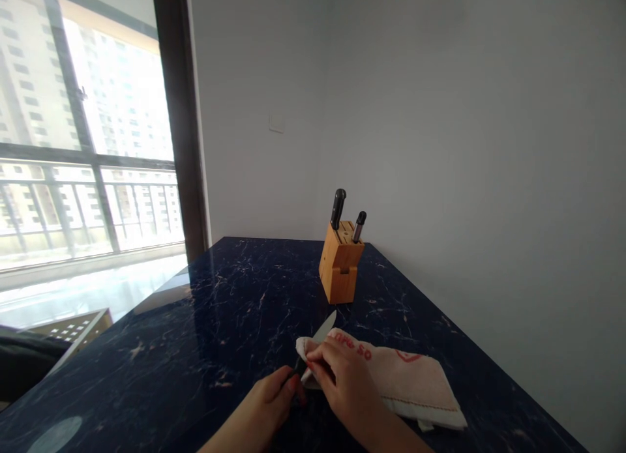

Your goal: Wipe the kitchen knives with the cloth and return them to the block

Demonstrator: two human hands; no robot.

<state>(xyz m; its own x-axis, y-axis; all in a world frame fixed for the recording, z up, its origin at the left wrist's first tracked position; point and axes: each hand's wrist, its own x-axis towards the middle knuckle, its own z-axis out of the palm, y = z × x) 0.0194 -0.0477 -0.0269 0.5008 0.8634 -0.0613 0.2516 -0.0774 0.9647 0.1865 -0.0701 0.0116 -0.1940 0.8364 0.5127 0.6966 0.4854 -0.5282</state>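
Note:
My left hand [274, 397] is closed around the black handle of a kitchen knife [325, 326], whose blade points away from me and to the right. In my right hand [345, 381] a pale pink towel [411, 378] with red lettering is pinched near its left end. That end wraps around the knife where the blade meets the handle, hiding part of it. The rest of the towel lies to the right under and beyond my right wrist. Past the blade tip stands a wooden knife block [340, 270], holding a black-handled knife [338, 208] and a second dark-tipped handle [359, 227].
All this is on a dark blue marbled table [235, 309]. A grey wall [464, 146] runs along its right side. At the left are a large window [112, 114] and a perforated chair back [73, 332] with dark cloth [29, 362] on it.

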